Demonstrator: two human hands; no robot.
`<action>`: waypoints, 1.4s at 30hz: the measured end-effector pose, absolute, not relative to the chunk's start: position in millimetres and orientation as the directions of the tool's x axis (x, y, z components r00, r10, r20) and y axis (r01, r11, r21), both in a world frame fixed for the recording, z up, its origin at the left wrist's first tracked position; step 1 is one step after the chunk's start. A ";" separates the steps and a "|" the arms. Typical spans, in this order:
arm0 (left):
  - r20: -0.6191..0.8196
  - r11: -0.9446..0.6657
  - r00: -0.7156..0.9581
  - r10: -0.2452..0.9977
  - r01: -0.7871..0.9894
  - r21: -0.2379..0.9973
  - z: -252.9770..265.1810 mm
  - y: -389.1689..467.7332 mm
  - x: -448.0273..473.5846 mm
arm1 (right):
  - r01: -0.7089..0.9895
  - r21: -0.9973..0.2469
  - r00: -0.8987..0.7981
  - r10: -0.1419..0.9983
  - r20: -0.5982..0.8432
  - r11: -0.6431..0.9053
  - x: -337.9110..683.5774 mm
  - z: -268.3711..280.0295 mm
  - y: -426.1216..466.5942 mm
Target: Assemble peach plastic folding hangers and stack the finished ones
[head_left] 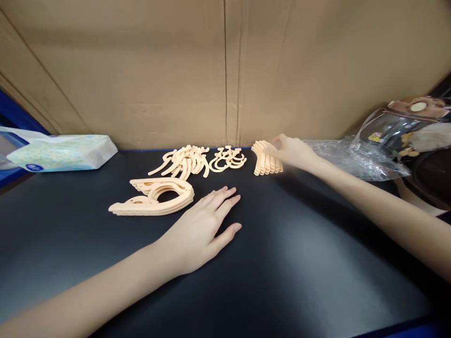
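Observation:
My left hand (200, 230) lies palm down on the dark table, its fingers spread and nothing held. Just beyond its wrist side rests a stack of folded peach plastic hangers (169, 205). My right hand (294, 151) reaches over the back right to a row of curved peach hanger pieces (267, 162). Its fingers are apart at the row's right side, partly blurred; whether they touch a piece is unclear. Loose curved hanger arms (188, 162) are heaped at the back, and small hanger hooks (227, 158) lie between that heap and the row.
A tissue pack (66, 152) lies at the back left. Crumpled clear plastic (355, 157) and a transparent bottle with a brown lid (394, 124) are at the right, behind my right forearm. A cardboard wall (148, 70) closes off the table's far edge.

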State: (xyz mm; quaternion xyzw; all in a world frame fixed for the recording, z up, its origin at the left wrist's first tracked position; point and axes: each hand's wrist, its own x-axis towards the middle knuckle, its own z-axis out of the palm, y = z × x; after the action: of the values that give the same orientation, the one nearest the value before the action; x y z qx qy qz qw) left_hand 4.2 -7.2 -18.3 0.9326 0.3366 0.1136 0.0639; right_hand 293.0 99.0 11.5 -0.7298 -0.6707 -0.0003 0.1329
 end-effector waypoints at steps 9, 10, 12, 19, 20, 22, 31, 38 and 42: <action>0.090 -0.745 0.746 0.660 0.635 0.202 -9.6 -9.9 6.3 | 0.973 -0.219 0.116 0.974 0.192 -0.072 291.5 12.5 95.2; 0.086 -0.744 0.745 0.662 0.638 0.200 -9.7 -9.8 6.5 | 0.972 -0.223 0.116 0.974 0.194 -0.071 291.4 12.8 94.9; 0.079 -0.743 0.745 0.663 0.640 0.194 -10.1 -9.4 7.0 | 0.971 -0.232 0.112 0.974 0.196 -0.065 291.5 12.6 95.0; 0.071 -0.742 0.746 0.663 0.641 0.195 -11.1 -8.6 6.7 | 0.964 -0.263 0.103 0.962 0.251 -0.035 295.1 17.0 99.6; 0.069 -0.742 0.746 0.663 0.641 0.196 -11.2 -8.7 6.6 | 0.962 -0.274 0.096 0.959 0.268 -0.020 295.6 20.7 98.8; 0.074 -0.743 0.747 0.661 0.638 0.203 -11.2 -9.6 6.3 | 0.950 -0.308 0.052 0.947 0.317 0.051 294.9 30.1 93.9; 0.467 -0.733 0.583 0.665 0.630 0.256 -7.1 -12.3 4.7 | 0.771 -0.089 -0.611 0.773 0.171 0.630 242.7 41.1 8.3; 0.333 -0.767 0.692 0.640 0.597 0.234 -6.2 -8.8 3.0 | 0.683 -0.122 -0.701 0.693 0.165 0.720 223.4 22.0 -26.7; 0.324 -0.768 0.696 0.641 0.592 0.245 -3.8 -9.7 2.4 | 0.676 -0.129 -0.698 0.687 0.204 0.726 225.2 16.8 -25.7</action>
State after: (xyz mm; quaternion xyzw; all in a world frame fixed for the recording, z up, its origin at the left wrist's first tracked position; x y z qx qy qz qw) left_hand 2.4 -9.7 -3.8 0.9189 0.3354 0.1986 0.0607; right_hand 225.2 -25.7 16.8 -0.3698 -0.9211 0.0222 0.1196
